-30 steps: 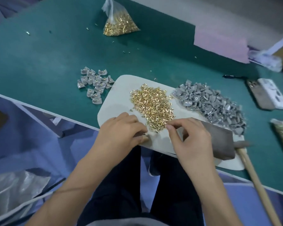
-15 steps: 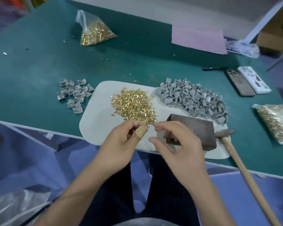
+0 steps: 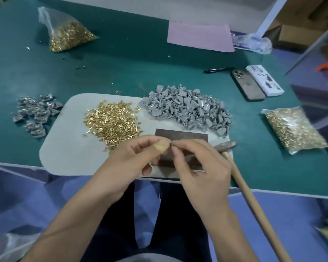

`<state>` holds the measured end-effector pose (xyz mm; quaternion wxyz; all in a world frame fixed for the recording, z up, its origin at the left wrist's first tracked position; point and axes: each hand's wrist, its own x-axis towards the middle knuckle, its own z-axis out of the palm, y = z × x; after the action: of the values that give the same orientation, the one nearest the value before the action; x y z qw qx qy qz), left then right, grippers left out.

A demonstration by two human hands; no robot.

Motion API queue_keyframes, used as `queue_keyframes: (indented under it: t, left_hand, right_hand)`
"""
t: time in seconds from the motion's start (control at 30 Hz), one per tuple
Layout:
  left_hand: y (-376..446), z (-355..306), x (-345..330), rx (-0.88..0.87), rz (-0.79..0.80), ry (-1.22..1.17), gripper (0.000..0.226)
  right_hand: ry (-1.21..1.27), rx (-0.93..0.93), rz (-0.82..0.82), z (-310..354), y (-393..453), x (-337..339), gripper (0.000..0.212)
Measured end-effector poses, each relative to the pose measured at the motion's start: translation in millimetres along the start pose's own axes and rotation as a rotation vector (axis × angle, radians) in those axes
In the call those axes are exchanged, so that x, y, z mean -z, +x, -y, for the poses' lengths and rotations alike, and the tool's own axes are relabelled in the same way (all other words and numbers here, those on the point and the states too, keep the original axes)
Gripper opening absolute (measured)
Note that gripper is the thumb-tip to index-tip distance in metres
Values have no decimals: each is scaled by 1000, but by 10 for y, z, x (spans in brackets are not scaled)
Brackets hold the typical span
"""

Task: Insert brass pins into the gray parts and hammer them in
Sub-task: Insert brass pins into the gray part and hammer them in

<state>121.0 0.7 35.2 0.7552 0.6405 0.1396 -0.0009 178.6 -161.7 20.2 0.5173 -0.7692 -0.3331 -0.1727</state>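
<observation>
- Left hand [image 3: 129,159] is up over the near edge of the pale mat [image 3: 64,148]. Fingers curled in, thumb w/ a tan bandage pinched tight vs. the first finger. Something tiny is between them, too small to tell what.
- Right hand [image 3: 195,167] is right beside it, fingertips meeting the left ones. Thumb & first finger pinched shut too; what they hold is hidden. Other fingers loosely bent.
- Both hands hang above the dark block [image 3: 180,136], which sits on the mat.
- Brass pins [image 3: 110,120] are in a loose heap on the mat, just past the left hand.
- Gray parts [image 3: 186,108] are in a big pile to the right of the pins, partly on the mat, partly on the green table [image 3: 140,69].
- Small bunch of done-looking gray pieces [image 3: 36,114] lies left of the mat.
- Hammer [image 3: 254,205] lies by the right hand, head near the block, wood handle pointing back to the person.
- Bags of pins: one far left [image 3: 68,35], one at the right [image 3: 293,129].
- 2 phones [image 3: 257,83] lie far right.
</observation>
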Motion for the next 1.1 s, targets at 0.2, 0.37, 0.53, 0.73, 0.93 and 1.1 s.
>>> queue_keyframes:
  t: [0.2, 0.37, 0.53, 0.73, 0.93, 1.1]
  left_hand:
    - [361, 52, -9, -254, -221, 520, 11]
    - [807, 3, 180, -292, -362, 1050, 16]
    - [1104, -84, 266, -314, -264, 1294, 25]
    - [1152, -92, 319, -377, -223, 1315, 8]
    - [1030, -146, 275, -391, -250, 1063, 19]
    - [662, -328, 34, -306, -23, 531, 23]
  right_hand:
    - [-24, -317, 64, -204, 122, 56, 9]
    - [-51, -399, 64, -251, 192, 24, 29]
    - [-68, -450, 83, -313, 256, 30, 33]
    - [-97, -464, 83, -294, 285, 8, 34]
    - [-32, -469, 108, -301, 254, 32, 30]
    - [65, -481, 61, -256, 276, 162, 16]
